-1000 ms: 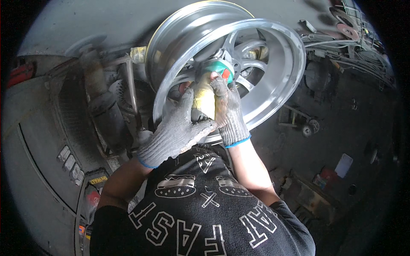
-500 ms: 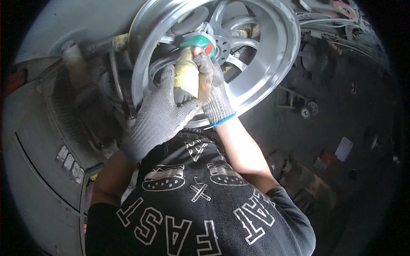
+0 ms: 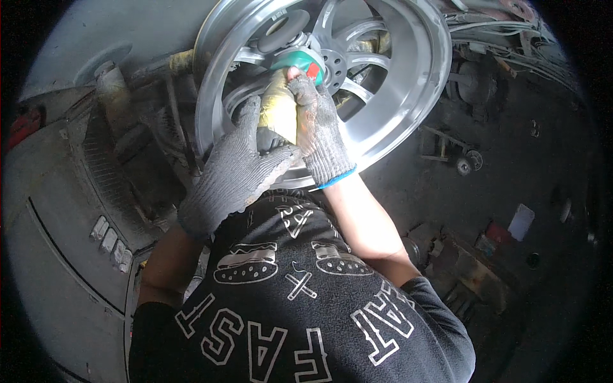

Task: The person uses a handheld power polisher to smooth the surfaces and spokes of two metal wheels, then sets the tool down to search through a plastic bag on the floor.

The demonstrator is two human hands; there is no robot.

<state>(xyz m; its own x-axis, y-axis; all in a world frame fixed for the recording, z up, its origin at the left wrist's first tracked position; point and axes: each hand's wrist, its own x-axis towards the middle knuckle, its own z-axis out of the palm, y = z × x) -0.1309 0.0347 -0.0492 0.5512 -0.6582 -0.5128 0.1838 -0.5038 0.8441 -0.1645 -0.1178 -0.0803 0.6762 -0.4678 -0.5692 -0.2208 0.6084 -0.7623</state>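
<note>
The right hand (image 3: pixel 322 131), in a grey knit glove with a blue cuff, is wrapped around a power tool (image 3: pixel 279 116) with a yellow-wrapped body and a green head; its thumb lies near the head. The left hand (image 3: pixel 233 165), gloved alike, cups the tool's rear end from the left, so both hands grasp it.

The work on the silver alloy wheel (image 3: pixel 402 118) looks under way rather than finished, since the tool is up inside the rim. The metal is bare and bright, but which parts are done and how much is left cannot be told.

The tool lies between the two palms, its head pointing away from the person, just beside the wheel's hub (image 3: pixel 334 69). Beyond the head is a grey disc (image 3: pixel 285 30), seemingly the tool's own; whether it touches a spoke is unclear. The wheel stands tilted in front of the hands, its rim curving around them.
</note>
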